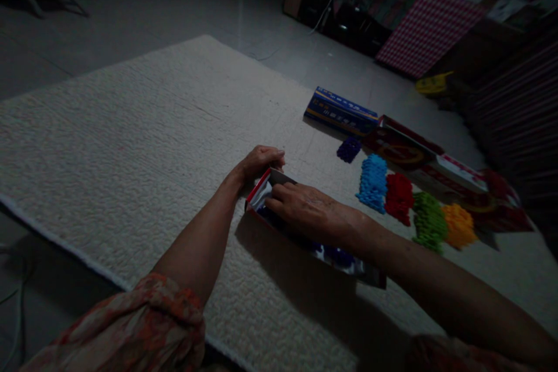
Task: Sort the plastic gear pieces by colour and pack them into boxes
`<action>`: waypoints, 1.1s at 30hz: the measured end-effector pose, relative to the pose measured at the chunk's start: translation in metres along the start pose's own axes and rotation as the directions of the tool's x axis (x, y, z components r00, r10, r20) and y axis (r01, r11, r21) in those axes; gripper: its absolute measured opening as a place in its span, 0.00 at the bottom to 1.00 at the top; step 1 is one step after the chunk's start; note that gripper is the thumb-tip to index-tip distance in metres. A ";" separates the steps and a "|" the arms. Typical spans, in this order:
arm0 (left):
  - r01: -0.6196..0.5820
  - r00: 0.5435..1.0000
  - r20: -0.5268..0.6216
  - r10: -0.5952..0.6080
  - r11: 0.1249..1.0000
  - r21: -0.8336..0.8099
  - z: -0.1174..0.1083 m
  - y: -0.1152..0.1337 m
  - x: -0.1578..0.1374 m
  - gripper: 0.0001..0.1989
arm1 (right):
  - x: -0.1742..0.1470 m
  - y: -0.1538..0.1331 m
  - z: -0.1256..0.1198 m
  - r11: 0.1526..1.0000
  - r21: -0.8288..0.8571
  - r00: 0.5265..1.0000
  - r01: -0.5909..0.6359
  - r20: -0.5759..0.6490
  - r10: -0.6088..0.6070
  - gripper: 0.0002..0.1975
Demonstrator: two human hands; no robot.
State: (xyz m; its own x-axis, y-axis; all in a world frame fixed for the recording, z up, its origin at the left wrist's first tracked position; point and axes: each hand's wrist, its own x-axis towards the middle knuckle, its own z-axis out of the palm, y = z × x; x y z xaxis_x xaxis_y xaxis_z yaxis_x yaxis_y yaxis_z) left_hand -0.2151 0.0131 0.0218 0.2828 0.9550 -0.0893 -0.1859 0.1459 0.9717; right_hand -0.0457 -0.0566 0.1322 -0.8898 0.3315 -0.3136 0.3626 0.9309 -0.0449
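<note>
Purple pieces and shiny wrapping lie inside the open box, which sits on the pale mat in front of you. Your right hand reaches over its side, fingers bent down into it; their tips are hidden, so I cannot tell whether they pinch anything. Your left hand is curled at the far end of the box, and whether it grips the cardboard I cannot tell. Beyond your right forearm, small piles stand in a slanting row: dark purple, light blue, red, green and orange. Just behind them are a blue carton and a long dark red carton. Farther off, a checked cloth shows past the tiled floor.
</note>
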 end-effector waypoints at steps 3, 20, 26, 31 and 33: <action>0.011 1.000 0.005 -0.011 1.000 0.007 0.000 0.001 0.000 0.16 | -0.002 0.001 0.002 0.999 0.020 0.998 0.033 -0.046 -0.032 0.14; -0.031 1.000 0.006 0.031 0.999 0.013 0.002 0.004 -0.004 0.15 | -0.047 0.021 -0.021 0.966 0.234 0.969 -0.109 -0.191 0.156 0.16; -0.011 1.000 0.004 0.010 1.000 0.017 0.005 0.008 -0.007 0.15 | -0.079 0.034 0.005 0.906 0.270 0.897 -0.326 -0.215 0.386 0.07; -0.004 1.000 -0.023 0.006 0.999 0.052 0.007 0.011 -0.008 0.15 | -0.064 0.013 0.011 0.927 0.281 0.949 -0.246 -0.127 0.290 0.05; -0.007 1.000 -0.025 0.009 0.998 0.058 0.007 0.013 -0.008 0.15 | -0.053 0.005 0.010 0.949 0.263 0.968 -0.174 -0.131 0.214 0.06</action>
State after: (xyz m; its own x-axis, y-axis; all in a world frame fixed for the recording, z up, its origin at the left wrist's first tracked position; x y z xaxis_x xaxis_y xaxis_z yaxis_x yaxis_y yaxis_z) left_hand -0.2129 0.0051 0.0364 0.2576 0.9624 -0.0860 -0.1327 0.1234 0.9834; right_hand 0.0059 -0.0710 0.1396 -0.8201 0.5403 -0.1886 0.5719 0.7853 -0.2371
